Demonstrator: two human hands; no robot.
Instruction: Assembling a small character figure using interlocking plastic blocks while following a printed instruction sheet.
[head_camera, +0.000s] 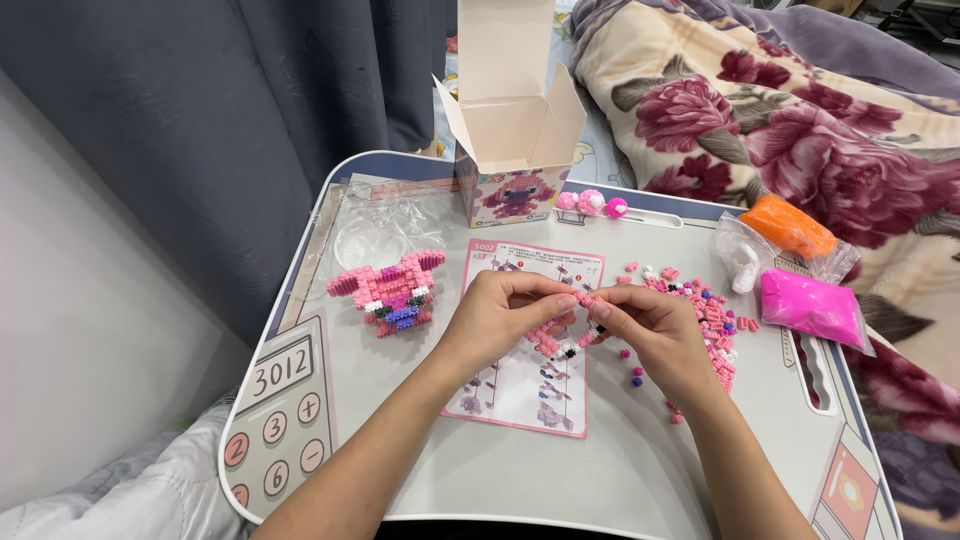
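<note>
My left hand (497, 316) and my right hand (655, 330) meet over a printed instruction sheet (520, 385) on a small lap table (560, 470). Both pinch one small assembly of pink, white and black bricks (562, 335) between their fingertips. A pile of loose pink bricks (705, 310) lies just right of my right hand. A finished pink brick figure (390, 290) stands to the left of my left hand.
An open cardboard box (512, 160) stands at the table's back. Clear plastic wrap (385, 225) lies at back left. Bags of orange (790, 227), white (742, 265) and bright pink (810, 303) material sit at right. A flowered blanket (780, 120) lies behind.
</note>
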